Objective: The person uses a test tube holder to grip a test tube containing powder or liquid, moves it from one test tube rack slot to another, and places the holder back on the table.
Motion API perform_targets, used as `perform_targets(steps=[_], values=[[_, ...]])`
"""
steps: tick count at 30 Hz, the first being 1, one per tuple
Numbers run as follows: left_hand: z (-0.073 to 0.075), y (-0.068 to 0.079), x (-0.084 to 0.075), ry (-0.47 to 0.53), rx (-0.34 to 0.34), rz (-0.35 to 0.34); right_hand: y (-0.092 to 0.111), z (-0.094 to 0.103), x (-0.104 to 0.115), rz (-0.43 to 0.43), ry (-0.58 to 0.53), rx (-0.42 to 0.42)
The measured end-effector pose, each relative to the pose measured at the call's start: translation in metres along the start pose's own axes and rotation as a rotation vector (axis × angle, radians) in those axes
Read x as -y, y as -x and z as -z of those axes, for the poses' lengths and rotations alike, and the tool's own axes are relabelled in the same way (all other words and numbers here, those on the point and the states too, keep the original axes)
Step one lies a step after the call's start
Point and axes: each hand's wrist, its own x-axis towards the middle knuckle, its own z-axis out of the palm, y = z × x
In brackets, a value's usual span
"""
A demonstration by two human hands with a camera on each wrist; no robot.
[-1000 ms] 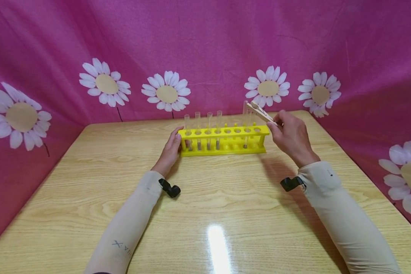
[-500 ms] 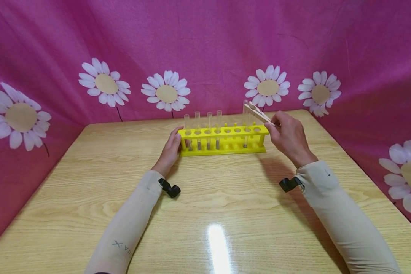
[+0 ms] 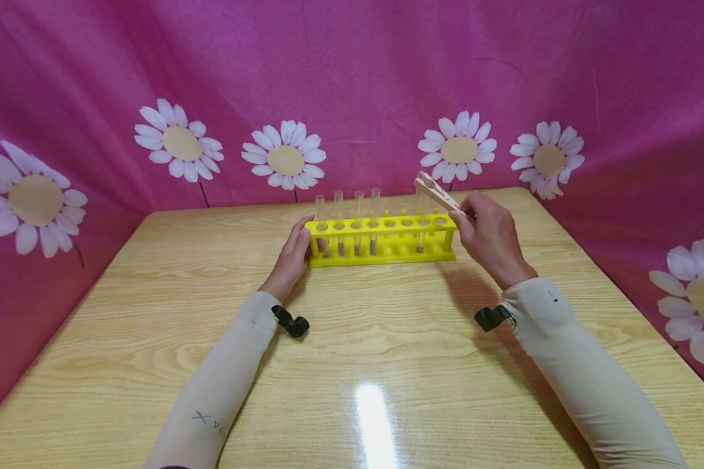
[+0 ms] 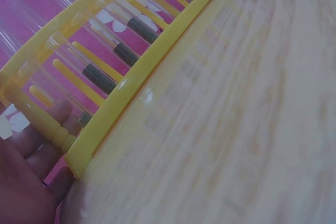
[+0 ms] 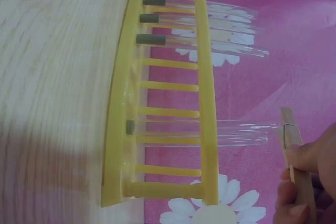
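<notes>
A yellow test-tube rack (image 3: 381, 240) stands on the wooden table (image 3: 352, 365), toward its far side. Several glass tubes (image 3: 347, 212) with dark bottoms fill its left slots. A single tube (image 3: 420, 225) stands near the right end. My left hand (image 3: 293, 251) holds the rack's left end; the left wrist view shows its fingers (image 4: 44, 142) behind the end post. My right hand (image 3: 488, 236) pinches a wooden clamp (image 3: 438, 193), whose tip is at the single tube's mouth. In the right wrist view the clamp (image 5: 293, 148) lies just past that tube (image 5: 210, 132); whether it grips the glass I cannot tell.
Pink cloth with white daisies (image 3: 284, 156) hangs close behind and on both sides of the table. Several rack slots (image 3: 399, 223) between the tube groups hold nothing. Bare tabletop spreads in front of the rack, with a glare spot (image 3: 372, 410).
My right hand has shifted slightly left with the clamp, bringing its tip from beside the single tube onto the tube's mouth. The left hand and rack have not moved.
</notes>
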Motion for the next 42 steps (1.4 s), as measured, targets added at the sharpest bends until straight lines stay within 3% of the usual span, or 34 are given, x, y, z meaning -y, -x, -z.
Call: perform_targets(steps=[7, 23, 33, 42], values=[[0.0, 0.003, -0.007, -0.001, 0.01, 0.018, 0.001, 0.0, 0.0, -0.03, 0.014, 0.049], [0.0, 0.001, -0.003, 0.017, -0.005, 0.031, 0.001, 0.004, 0.0, -0.095, 0.072, 0.159], [-0.003, 0.014, -0.03, 0.018, 0.034, 0.039, 0.001, 0.006, -0.001, -0.117, 0.097, 0.209], [-0.003, 0.015, -0.032, 0.037, 0.038, 0.032, 0.001, 0.006, 0.0, -0.136, 0.104, 0.249]])
